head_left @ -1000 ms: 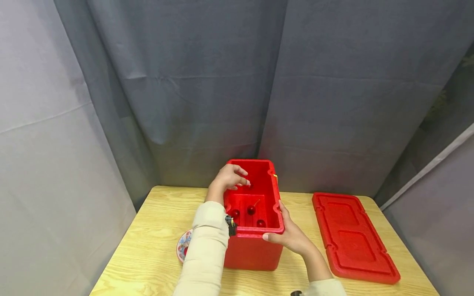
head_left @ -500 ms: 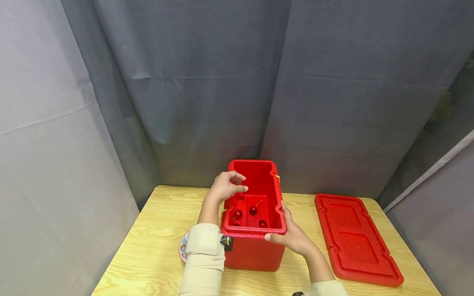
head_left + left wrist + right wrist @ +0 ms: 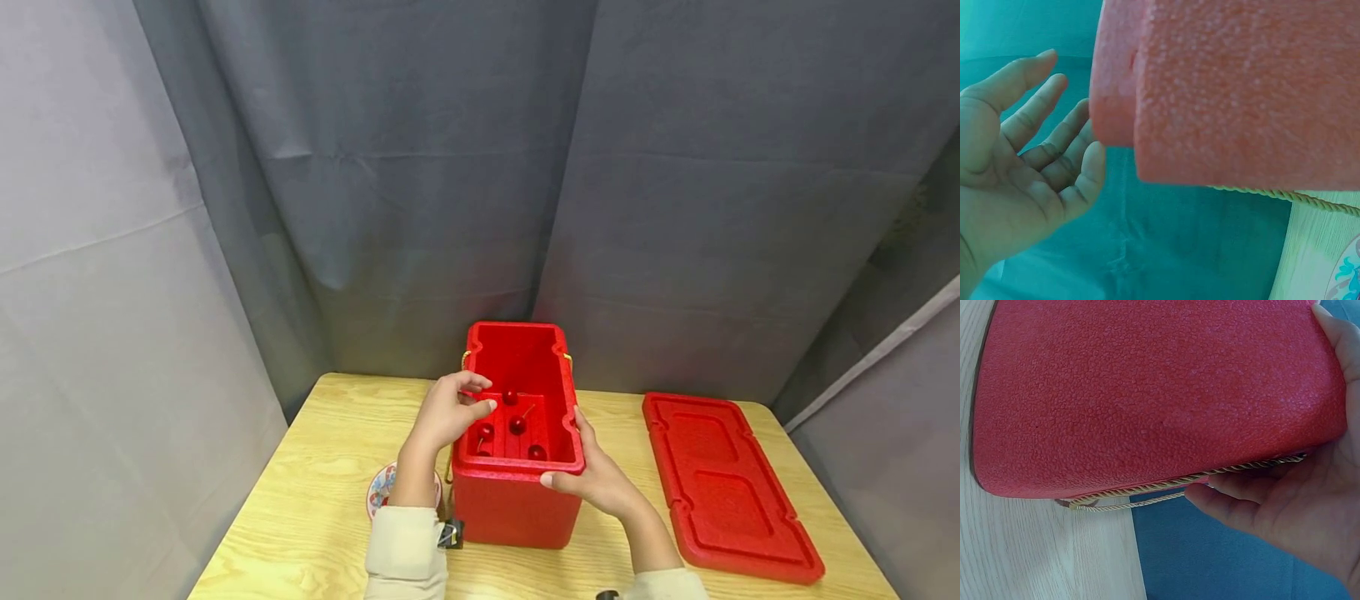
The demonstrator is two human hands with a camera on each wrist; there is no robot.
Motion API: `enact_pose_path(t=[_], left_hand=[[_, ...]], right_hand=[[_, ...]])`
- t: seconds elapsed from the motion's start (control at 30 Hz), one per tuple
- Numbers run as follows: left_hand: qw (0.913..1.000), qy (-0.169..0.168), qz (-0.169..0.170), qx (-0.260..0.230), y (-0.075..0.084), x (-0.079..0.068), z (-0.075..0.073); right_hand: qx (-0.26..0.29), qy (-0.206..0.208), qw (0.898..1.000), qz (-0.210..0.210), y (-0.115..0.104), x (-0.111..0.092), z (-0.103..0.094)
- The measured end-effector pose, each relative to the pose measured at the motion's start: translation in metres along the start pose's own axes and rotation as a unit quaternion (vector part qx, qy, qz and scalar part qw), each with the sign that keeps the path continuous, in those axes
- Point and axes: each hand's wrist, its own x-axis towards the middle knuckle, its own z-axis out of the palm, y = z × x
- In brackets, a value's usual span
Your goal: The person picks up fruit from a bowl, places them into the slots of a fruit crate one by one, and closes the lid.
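Observation:
A red foam box stands uncovered on the table, with several dark red cherries on its floor, some with stems showing. My left hand hovers over the box's left rim, fingers loosely bent and nothing between them. In the left wrist view its palm shows beside the box's upper edge. My right hand holds the near right corner of the box, thumb on the front below the rim and fingers along the right side. The right wrist view shows that side, with fingers by a gold twisted cord.
A patterned plate with something red on it sits left of the box, partly hidden by my left forearm. The red lid lies flat at the right of the wooden table. Grey curtains hang close behind.
My left hand has drawn back from inside the box toward its left rim, and another cherry now shows near the back. My right hand has kept its hold on the corner.

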Motion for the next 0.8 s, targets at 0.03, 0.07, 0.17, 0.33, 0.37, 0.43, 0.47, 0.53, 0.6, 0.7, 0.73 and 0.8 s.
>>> enact_pose_path(t=[0.03,0.07,0.17,0.33,0.37,0.43,0.47,0.53,0.6,0.7,0.73,0.8], left_hand=[[1.0000,0.005,0.001,-0.001,0.000,-0.003,0.000],[1.0000,0.009,0.003,-0.002,-0.001,-0.006,-0.001],[0.9997,0.023,0.002,-0.001,-0.002,-0.015,-0.003],[0.9991,0.040,-0.008,-0.008,-0.007,-0.031,-0.005],[0.9990,0.043,-0.008,-0.009,-0.009,-0.034,-0.005],[0.9986,0.051,-0.012,-0.011,-0.013,-0.039,-0.006],[0.9984,0.054,-0.013,-0.011,-0.015,-0.042,-0.006],[0.9980,0.060,-0.014,-0.011,-0.020,-0.046,-0.007],[0.9977,0.065,-0.017,-0.011,-0.023,-0.051,-0.008],[0.9966,0.078,-0.027,-0.004,-0.028,-0.057,-0.012],[0.9961,0.082,-0.031,-0.001,-0.030,-0.059,-0.013],[0.9951,0.090,-0.041,0.004,-0.033,-0.063,-0.015]], right_hand=[[0.001,0.000,1.000,-0.001,0.000,0.000,0.000],[0.000,0.000,1.000,0.000,0.000,0.000,0.000],[0.001,0.000,1.000,0.000,0.001,0.000,0.000],[0.001,-0.001,1.000,0.003,0.000,0.000,0.001],[0.001,-0.002,1.000,0.004,0.000,0.000,0.001],[-0.002,-0.002,1.000,0.008,-0.001,0.000,0.001],[-0.005,-0.001,1.000,0.009,-0.001,0.000,0.001],[-0.009,0.000,1.000,0.012,-0.001,0.001,0.001],[-0.012,0.001,1.000,0.014,-0.001,0.001,0.001],[-0.012,0.000,1.000,0.012,-0.001,0.001,0.001],[-0.012,-0.001,1.000,0.012,-0.001,0.000,0.001],[-0.009,0.000,1.000,0.011,-0.001,0.000,0.001]])
